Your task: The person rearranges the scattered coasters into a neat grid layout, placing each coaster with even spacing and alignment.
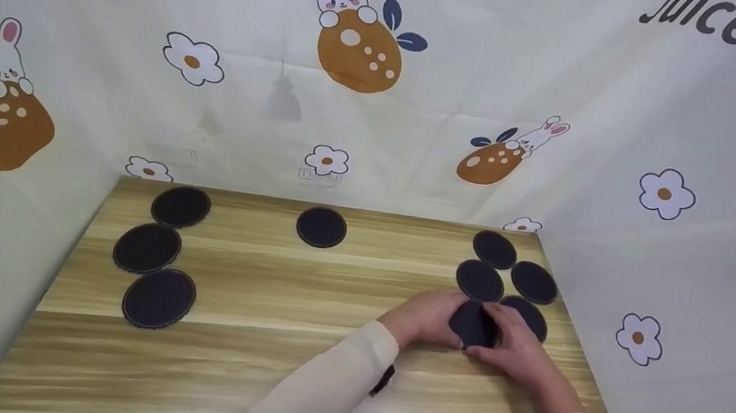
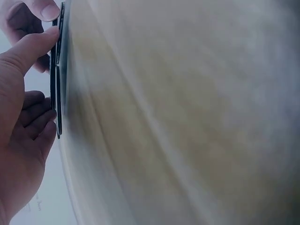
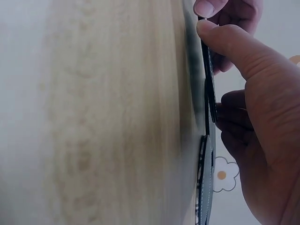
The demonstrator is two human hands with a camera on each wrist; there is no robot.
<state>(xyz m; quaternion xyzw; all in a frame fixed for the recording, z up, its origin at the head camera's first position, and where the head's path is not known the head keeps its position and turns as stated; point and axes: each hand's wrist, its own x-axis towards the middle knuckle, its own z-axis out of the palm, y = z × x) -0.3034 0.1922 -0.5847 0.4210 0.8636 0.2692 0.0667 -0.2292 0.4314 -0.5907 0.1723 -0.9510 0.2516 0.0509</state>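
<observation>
Both hands hold one round black disc [image 1: 471, 325] at the right part of the table, just in front of other black discs. The left hand [image 1: 428, 319] grips its left edge and the right hand [image 1: 518, 345] its right edge, thumbs close together at the near side. In the left wrist view the disc [image 2: 54, 84] shows edge-on, between the thumb and curled fingers of the left hand [image 2: 21, 126]. The right wrist view shows the right hand [image 3: 267, 112] with its thumb on the near edge of the disc [image 3: 209, 70]. Whether the disc touches those beneath cannot be told.
Behind the hands lie several black discs [image 1: 480, 280], one partly under the right hand's fingers. Three more discs [image 1: 159, 298] form a column at the left, and a single disc [image 1: 321, 227] lies at the back middle. Printed cloth [image 1: 417, 136] encloses the wooden table [image 1: 239, 365].
</observation>
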